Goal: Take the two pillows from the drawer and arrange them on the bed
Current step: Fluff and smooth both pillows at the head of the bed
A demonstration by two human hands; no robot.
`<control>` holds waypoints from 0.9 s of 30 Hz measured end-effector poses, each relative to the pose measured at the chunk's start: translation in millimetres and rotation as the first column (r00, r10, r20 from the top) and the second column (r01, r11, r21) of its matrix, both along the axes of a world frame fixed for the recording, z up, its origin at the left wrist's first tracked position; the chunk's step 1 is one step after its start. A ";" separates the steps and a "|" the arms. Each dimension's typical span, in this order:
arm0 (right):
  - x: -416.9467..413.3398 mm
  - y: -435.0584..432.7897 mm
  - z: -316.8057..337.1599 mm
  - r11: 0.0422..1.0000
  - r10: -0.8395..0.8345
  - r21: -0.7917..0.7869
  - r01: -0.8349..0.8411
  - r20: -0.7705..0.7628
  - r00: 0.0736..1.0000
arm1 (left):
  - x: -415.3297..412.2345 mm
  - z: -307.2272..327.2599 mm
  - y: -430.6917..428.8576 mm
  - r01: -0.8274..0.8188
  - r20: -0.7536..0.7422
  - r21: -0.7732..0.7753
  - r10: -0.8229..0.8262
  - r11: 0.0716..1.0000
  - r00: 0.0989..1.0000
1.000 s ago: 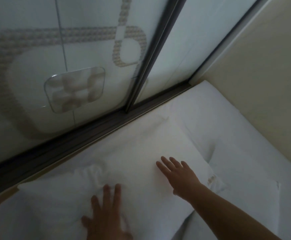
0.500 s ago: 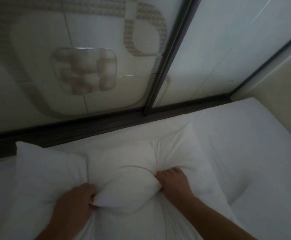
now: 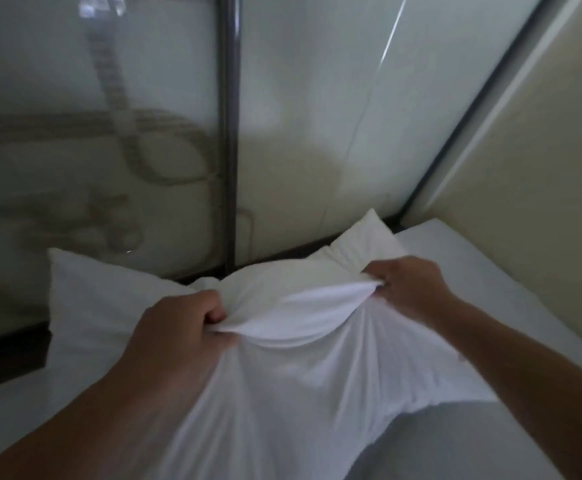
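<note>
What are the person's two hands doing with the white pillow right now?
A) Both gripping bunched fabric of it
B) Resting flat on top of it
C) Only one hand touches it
A: the left hand and the right hand each clench a fold of the pillow.

Head camera, looking forward and down from close above the bed

The single wide-angle view sat near the two hands (image 3: 178, 327) (image 3: 407, 289) at mid-frame, faced the glass panels (image 3: 109, 133) filling the upper frame, and caught the bed (image 3: 473, 265) at right, forearms entering from the lower corners.
</note>
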State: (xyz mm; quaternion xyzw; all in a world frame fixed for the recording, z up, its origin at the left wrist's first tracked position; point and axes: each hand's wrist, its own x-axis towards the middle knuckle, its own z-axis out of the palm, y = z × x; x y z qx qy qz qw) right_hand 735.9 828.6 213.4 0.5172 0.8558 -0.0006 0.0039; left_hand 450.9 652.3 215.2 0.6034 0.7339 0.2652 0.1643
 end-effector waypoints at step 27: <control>191.6 177.7 -252.3 0.906 -0.208 -0.344 0.247 0.146 0.967 | 248.4 -268.7 276.6 0.185 -0.127 -0.507 -0.285 0.842 0.950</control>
